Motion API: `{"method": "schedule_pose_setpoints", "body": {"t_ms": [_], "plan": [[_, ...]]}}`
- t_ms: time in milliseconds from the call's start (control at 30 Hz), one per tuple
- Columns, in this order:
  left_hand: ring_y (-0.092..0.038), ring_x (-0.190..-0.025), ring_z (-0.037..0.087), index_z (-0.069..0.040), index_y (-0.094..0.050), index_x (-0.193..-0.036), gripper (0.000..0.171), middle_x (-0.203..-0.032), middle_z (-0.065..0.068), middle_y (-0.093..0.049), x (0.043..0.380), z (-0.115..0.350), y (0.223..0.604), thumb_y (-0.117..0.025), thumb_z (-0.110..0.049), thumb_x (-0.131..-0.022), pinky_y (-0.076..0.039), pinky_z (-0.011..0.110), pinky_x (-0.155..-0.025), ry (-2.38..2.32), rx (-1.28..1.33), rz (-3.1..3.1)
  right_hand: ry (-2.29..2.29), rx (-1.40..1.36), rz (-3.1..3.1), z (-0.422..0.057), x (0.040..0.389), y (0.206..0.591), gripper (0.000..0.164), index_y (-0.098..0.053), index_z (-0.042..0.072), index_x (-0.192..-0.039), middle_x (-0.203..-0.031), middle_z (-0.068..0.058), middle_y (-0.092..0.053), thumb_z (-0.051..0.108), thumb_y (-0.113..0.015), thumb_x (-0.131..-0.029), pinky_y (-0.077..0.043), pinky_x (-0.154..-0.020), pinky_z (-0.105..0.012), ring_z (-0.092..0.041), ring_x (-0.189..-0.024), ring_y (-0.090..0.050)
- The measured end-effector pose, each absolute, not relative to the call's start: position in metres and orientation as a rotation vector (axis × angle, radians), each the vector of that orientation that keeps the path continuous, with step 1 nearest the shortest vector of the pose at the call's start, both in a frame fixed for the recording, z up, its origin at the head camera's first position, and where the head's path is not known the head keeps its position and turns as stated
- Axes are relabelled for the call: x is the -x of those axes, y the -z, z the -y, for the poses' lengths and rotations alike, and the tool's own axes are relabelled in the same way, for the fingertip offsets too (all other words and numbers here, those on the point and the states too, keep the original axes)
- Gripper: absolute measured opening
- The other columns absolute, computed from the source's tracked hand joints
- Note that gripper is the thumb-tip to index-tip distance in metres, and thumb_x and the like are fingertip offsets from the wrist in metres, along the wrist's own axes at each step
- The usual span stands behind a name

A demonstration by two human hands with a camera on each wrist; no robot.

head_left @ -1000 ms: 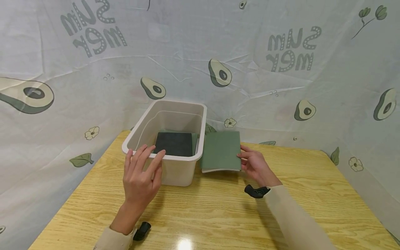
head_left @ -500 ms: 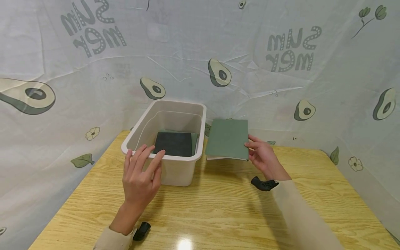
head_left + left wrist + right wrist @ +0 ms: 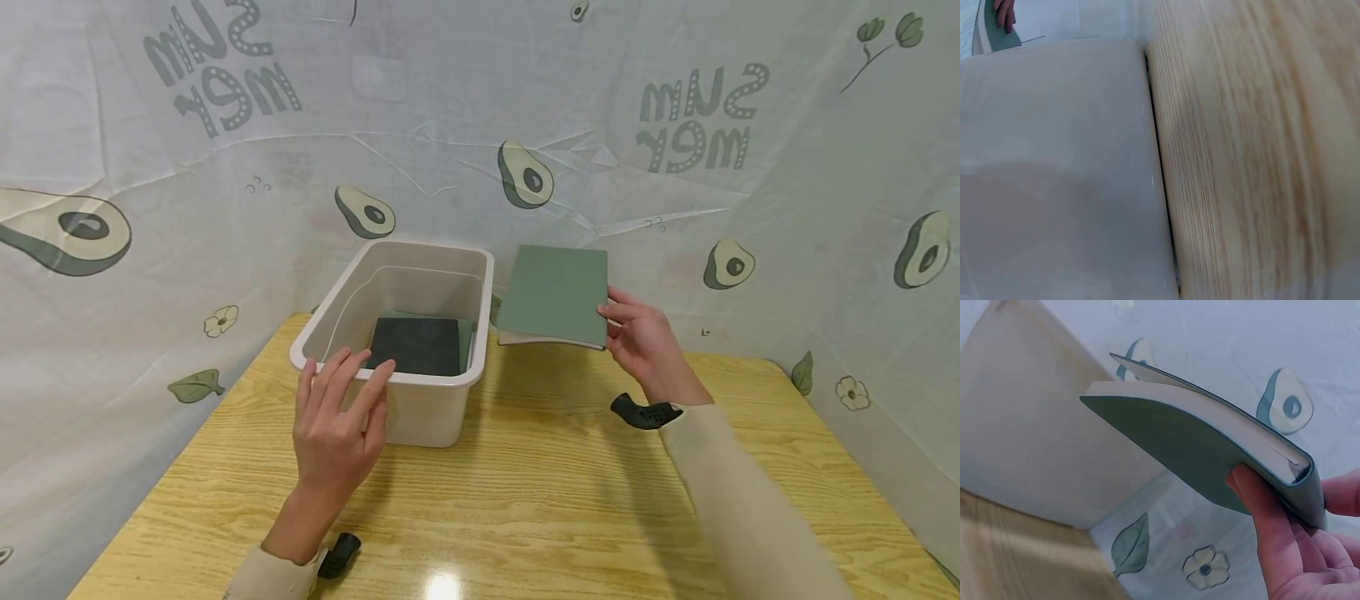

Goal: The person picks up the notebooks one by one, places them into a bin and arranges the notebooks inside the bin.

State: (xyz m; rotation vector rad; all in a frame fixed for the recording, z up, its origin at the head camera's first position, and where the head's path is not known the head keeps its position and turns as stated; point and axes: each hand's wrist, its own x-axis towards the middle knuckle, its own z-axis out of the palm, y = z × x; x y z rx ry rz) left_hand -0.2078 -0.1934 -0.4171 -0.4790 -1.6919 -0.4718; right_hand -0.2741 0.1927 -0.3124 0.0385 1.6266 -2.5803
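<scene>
A green-covered notebook (image 3: 553,293) is held by its spine edge in my right hand (image 3: 651,346), clear above the table beside the bin. In the right wrist view the fingers and thumb pinch the spine of the notebook (image 3: 1166,437), whose covers part a little at the far edge and show white pages. My left hand (image 3: 337,433) rests its fingertips on the near rim of the pale plastic bin (image 3: 420,408). Inside that bin lies a dark notebook (image 3: 416,345) on top of a green one (image 3: 467,342).
The bin stands on a wood-grain table (image 3: 525,500), near its back left. Behind the table hangs a pale cloth (image 3: 435,108) printed with avocados and lettering. Black wrist devices (image 3: 645,412) sit at both cuffs.
My right hand has lifted the green notebook from low beside the bin, moving it up and slightly right. The left hand has stayed on the rim.
</scene>
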Motion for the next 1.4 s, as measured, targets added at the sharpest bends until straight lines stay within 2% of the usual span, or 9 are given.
{"method": "schedule_pose_setpoints", "body": {"t_ms": [167, 567, 967, 1267, 1400], "plan": [[-0.068, -0.123, 0.043, -0.013, -0.08, -0.121, 0.031, -0.124, 0.02, -0.076, 0.207, 0.195, 0.417, -0.055, -0.025, -0.108, -0.043, 0.069, -0.115, 0.478, 0.478, 1.699, 2.6, 0.012, -1.611, -0.188, 0.274, 0.298, 0.066, -0.023, 0.012, -0.17, -0.136, -0.003, -0.051, 0.0, -0.047, -0.109, -0.063, -0.077, -0.024, -0.013, -0.091, -0.072], [-0.068, -0.123, 0.043, -0.013, -0.081, -0.121, 0.03, -0.124, 0.02, -0.076, 0.208, 0.197, 0.417, -0.056, -0.024, -0.107, -0.043, 0.068, -0.115, 0.487, 0.488, 1.685, 2.691, 0.084, -1.505, -0.186, 0.27, 0.27, 0.066, -0.029, 0.014, -0.168, -0.143, -0.003, -0.048, 0.0, -0.051, -0.108, -0.064, -0.08, -0.027, -0.015, -0.099, -0.07], [-0.068, -0.123, 0.043, -0.013, -0.08, -0.121, 0.03, -0.124, 0.019, -0.076, 0.208, 0.2, 0.418, -0.056, -0.024, -0.107, -0.043, 0.069, -0.114, 0.489, 0.492, 1.688, 2.696, 0.043, -1.526, -0.177, 0.269, 0.272, 0.066, -0.031, 0.013, -0.168, -0.14, -0.004, -0.05, -0.001, -0.052, -0.107, -0.063, -0.078, -0.026, -0.015, -0.095, -0.07], [-0.068, -0.123, 0.042, -0.013, -0.08, -0.121, 0.03, -0.124, 0.02, -0.076, 0.209, 0.2, 0.417, -0.056, -0.024, -0.107, -0.043, 0.069, -0.114, 0.49, 0.493, 1.69, 2.66, 0.045, -1.559, -0.167, 0.269, 0.278, 0.067, -0.022, 0.011, -0.17, -0.134, -0.004, -0.051, -0.002, -0.046, -0.109, -0.062, -0.077, -0.024, -0.014, -0.091, -0.069], [-0.068, -0.124, 0.043, -0.013, -0.08, -0.122, 0.03, -0.125, 0.02, -0.076, 0.209, 0.199, 0.417, -0.056, -0.024, -0.107, -0.043, 0.069, -0.115, 0.49, 0.49, 1.694, 2.627, 0.047, -1.612, -0.159, 0.271, 0.28, 0.065, -0.024, 0.01, -0.169, -0.133, -0.005, -0.052, -0.001, -0.045, -0.109, -0.062, -0.077, -0.023, -0.014, -0.092, -0.069]]}}
